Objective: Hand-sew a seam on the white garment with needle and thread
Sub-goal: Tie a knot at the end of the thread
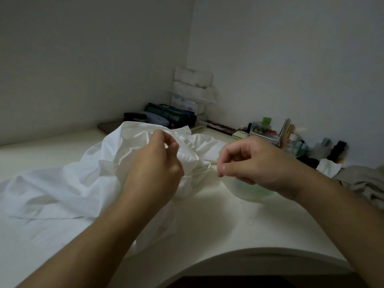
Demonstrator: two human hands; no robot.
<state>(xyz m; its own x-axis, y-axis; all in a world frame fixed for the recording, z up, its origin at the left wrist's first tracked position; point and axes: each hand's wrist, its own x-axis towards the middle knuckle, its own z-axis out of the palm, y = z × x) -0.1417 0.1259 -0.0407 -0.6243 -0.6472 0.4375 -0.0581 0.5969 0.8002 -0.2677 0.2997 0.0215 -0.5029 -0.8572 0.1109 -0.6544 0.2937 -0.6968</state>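
Your left hand gripped bunched white garment above table; your right hand pinched thumb to forefinger just beside it, needle too small to make out.

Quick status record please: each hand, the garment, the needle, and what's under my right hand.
left hand: grips a bunched fold of the white garment
right hand: thumb and forefinger pinched together beside the fabric
needle: too small to make out
thread: not visible
under right hand: pale green bowl on the table
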